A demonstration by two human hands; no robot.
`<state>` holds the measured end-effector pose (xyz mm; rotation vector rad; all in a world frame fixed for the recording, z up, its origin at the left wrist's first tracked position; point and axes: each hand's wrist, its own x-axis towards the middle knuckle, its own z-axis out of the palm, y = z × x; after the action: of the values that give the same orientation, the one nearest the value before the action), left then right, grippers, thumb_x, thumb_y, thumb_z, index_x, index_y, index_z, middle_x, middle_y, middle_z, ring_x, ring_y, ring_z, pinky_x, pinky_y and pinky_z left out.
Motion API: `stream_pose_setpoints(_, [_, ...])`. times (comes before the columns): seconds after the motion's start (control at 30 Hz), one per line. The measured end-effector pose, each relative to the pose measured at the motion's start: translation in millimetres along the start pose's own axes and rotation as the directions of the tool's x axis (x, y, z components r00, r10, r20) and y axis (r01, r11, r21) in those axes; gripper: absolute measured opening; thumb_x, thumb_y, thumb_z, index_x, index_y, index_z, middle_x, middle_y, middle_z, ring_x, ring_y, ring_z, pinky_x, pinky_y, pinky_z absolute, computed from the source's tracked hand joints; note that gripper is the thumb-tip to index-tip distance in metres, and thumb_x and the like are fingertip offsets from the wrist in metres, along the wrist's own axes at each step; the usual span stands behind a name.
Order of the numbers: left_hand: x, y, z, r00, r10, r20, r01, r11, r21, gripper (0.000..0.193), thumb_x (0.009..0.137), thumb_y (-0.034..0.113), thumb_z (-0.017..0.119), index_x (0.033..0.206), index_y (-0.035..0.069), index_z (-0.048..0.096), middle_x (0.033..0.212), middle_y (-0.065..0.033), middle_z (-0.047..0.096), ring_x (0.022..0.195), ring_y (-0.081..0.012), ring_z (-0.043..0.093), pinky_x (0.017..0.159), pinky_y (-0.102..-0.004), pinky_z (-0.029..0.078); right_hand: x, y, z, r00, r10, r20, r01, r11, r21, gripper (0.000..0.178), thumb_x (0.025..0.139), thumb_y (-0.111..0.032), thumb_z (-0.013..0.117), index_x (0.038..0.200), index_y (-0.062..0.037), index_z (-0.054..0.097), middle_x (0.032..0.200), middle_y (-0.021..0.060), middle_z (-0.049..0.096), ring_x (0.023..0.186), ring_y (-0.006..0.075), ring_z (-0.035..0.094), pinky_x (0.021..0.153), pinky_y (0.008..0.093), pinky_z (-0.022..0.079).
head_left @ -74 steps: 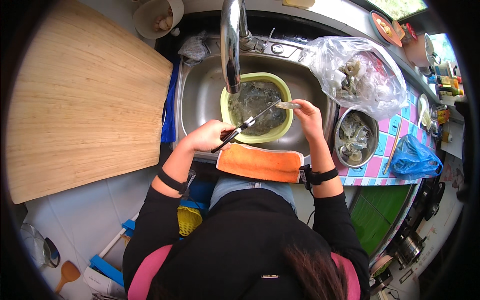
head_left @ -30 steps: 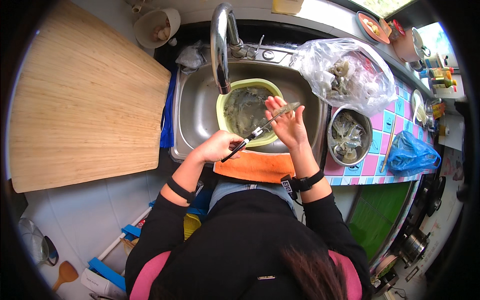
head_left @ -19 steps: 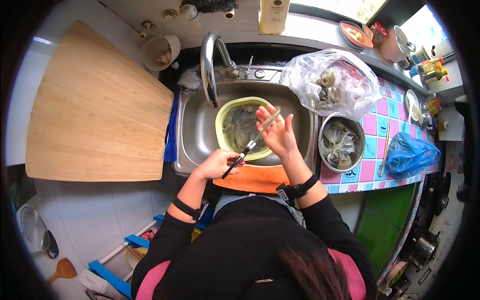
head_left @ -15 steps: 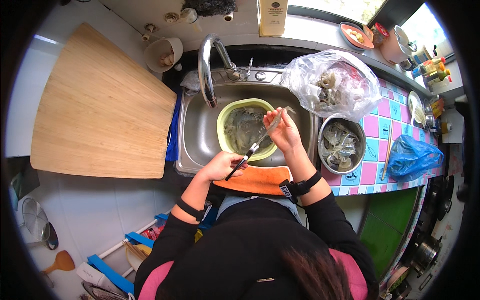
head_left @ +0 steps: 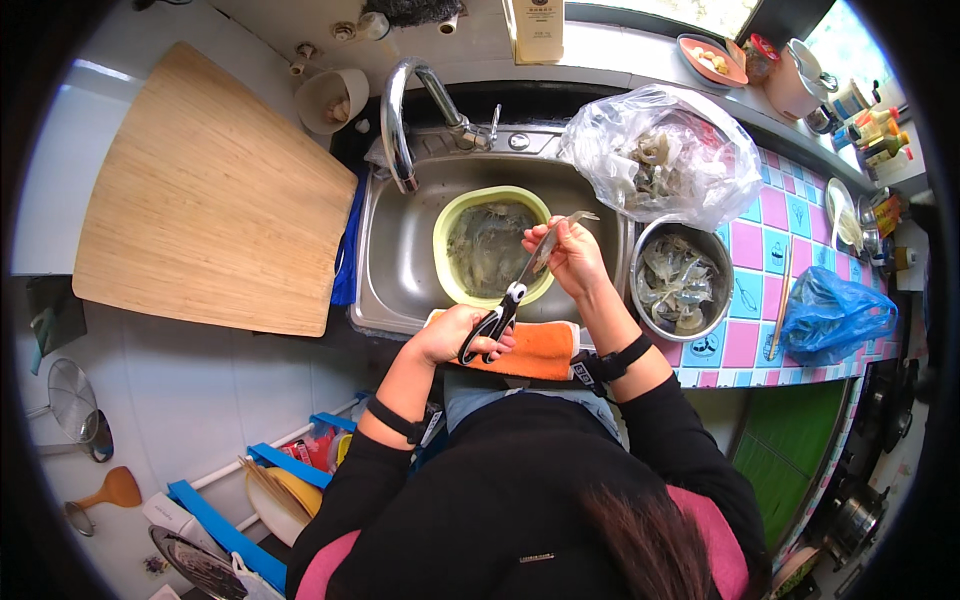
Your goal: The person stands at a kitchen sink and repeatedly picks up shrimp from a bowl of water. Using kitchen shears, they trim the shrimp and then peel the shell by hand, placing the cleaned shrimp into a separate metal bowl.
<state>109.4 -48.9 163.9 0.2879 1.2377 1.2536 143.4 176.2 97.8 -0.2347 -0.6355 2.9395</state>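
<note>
Shrimp [head_left: 547, 243] in right hand [head_left: 575, 262], one end outside the grip

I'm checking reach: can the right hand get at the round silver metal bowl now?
Likely yes: the metal bowl stands nearby, open-topped, though the bare right hand holds a slender grey shrimp.

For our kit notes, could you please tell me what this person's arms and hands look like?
The left hand and right hand are bare, without gloves. The black sleeves stop short of the wrists, with pink panels near the shoulders. Each forearm wears a black strap with a small device; the right one is dark with white markings.
</note>
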Motion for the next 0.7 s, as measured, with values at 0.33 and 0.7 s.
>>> stream_pose_setpoints(0.33, [0.9, 7.2, -22.2, 0.997, -0.015, 0.078, 0.017, 0.999, -0.03, 0.044, 0.07, 0.01, 0.068, 0.105, -0.009, 0.052, 0.097, -0.0179, 0.061, 0.089, -0.0244, 0.062, 0.076, -0.0324, 0.052, 11.6, 0.2, 8.7, 0.999, 0.044, 0.028, -0.038, 0.978, -0.203, 0.027, 0.087, -0.029, 0.053, 0.092, -0.0026, 0.053, 0.087, 0.0141, 0.063, 0.086, 0.0287, 0.062, 0.081, 0.0421, 0.05])
stream_pose_setpoints(0.7, [10.8, 21.6, -51.5, 0.983, -0.091, 0.158, 0.097, 0.995, -0.03, 0.039, 0.07, 0.006, 0.065, 0.103, -0.01, 0.052, 0.095, -0.0188, 0.061, 0.088, -0.0259, 0.062, 0.075, -0.0332, 0.053, 23.7, 0.0, -0.3, 0.994, 0.108, 0.005, -0.096, 0.908, -0.407, 0.027, 0.086, -0.031, 0.056, 0.092, -0.0044, 0.054, 0.083, 0.0099, 0.062, 0.08, 0.0233, 0.062, 0.072, 0.0351, 0.051])
